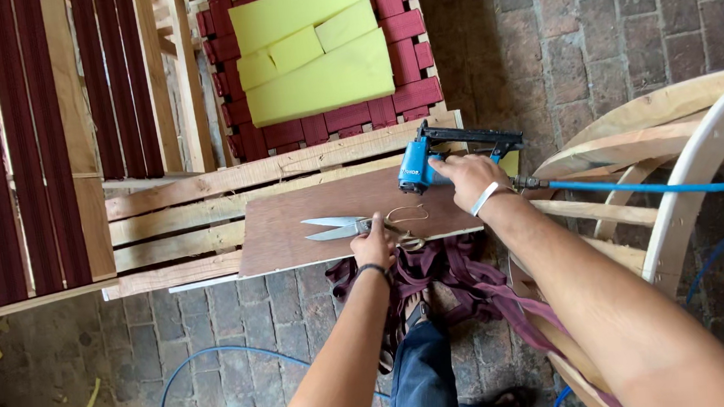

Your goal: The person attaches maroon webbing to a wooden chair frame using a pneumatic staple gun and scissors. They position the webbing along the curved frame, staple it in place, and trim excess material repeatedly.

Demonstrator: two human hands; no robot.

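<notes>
Two hands were at work over a brown board (295,230) laid across a rough wooden frame (199,209) that served as the bench. The left hand (373,246) was closed around the handles of a pair of scissors (338,228), which lay flat on the board with the blades pointing away to the person's left. The right hand (470,179) gripped a blue pneumatic stapler (427,159) near the board's far edge; a blue air hose (653,187) ran off from it to the right, past a curved wooden chair frame (684,144). Dark red webbing straps (454,278) hung in a bundle off the near edge of the board, just below the left hand, above a brick floor (242,325). Farther back, yellow foam blocks (315,48) rested on a frame already woven with the same red webbing.

Handling this well looked to depend on keeping the two tools apart: the stapler's nose was best kept pointed down and away from the left hand, with the finger off the trigger until the tool was seated. The scissors would be safest lifted by the handles with the blades closed, clear of the hose. Whether the blades were fully shut could not be told; they appeared slightly parted.
</notes>
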